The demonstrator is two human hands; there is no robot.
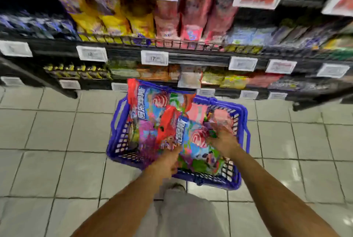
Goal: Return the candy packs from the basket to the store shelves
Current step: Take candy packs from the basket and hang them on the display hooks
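Observation:
A blue plastic basket [117, 122] stands on the tiled floor in front of the shelves, filled with several colourful candy packs. A large multicoloured pack [150, 110] leans up at the basket's far left. Both hands reach into the basket. My left hand [169, 160] grips the near left edge of another multicoloured candy pack [198, 147]. At that pack's right edge sits my right hand [222, 137], its fingers curled into the packs; motion blur hides the exact grip. A pink pack [222, 116] lies just beyond the right hand.
Black store shelves [191, 59] with white price tags run across the top, stocked with yellow bags [114, 19], pink bags [193, 21] and darker packs. Pale floor tiles [57, 141] surround the basket. My leg and shoe [176, 187] are just behind the basket.

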